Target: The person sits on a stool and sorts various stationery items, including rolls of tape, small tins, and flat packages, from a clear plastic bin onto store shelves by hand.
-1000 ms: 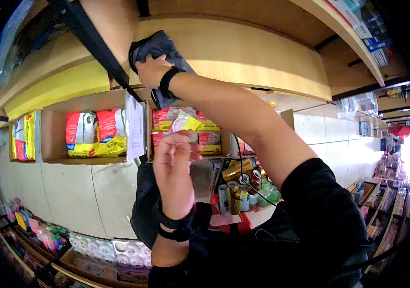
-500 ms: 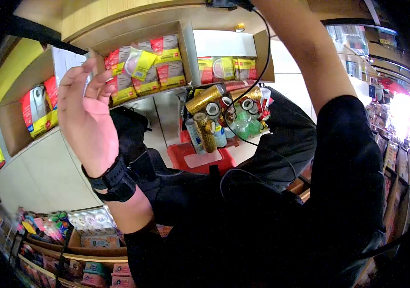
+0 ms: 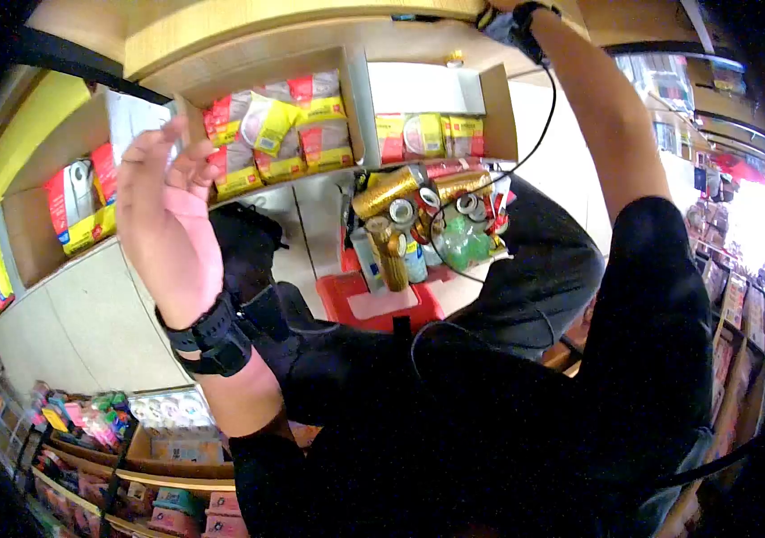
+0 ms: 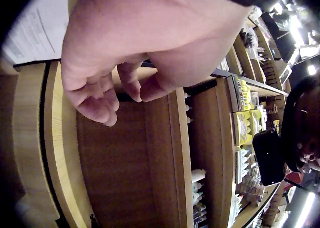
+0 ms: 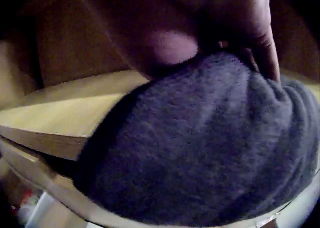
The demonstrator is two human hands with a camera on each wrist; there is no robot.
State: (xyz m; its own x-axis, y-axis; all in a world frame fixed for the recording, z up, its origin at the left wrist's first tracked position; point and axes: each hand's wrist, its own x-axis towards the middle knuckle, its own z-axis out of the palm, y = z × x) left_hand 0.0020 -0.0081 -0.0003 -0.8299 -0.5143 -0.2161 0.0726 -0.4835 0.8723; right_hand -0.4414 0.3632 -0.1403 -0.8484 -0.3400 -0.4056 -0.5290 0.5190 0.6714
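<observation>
A dark grey cloth (image 5: 200, 143) lies bunched over the edge of the pale wooden shelf (image 5: 75, 108). My right hand (image 5: 240, 18) grips it from above, thumb on one side and fingers on the other. In the head view, that hand and a bit of the cloth (image 3: 512, 31) show at the top edge, partly cut off. My left hand (image 3: 167, 215) is raised on the left, holding nothing, its fingers loosely bent. Its own wrist view has the left hand (image 4: 150, 38) in front of brown shelving (image 4: 120, 158).
Below the shelf stand cardboard boxes (image 3: 355, 108) with red and yellow packets (image 3: 319, 143). Gold tape rolls (image 3: 388, 190) and a green roll (image 3: 467, 238) are heaped near my legs, beside a red stool (image 3: 373, 300). A black cable (image 3: 548, 117) hangs from my right wrist.
My right hand has carried the cloth rightward along the shelf. The head view has shifted down toward the boxes, and my left hand now appears farther left and higher.
</observation>
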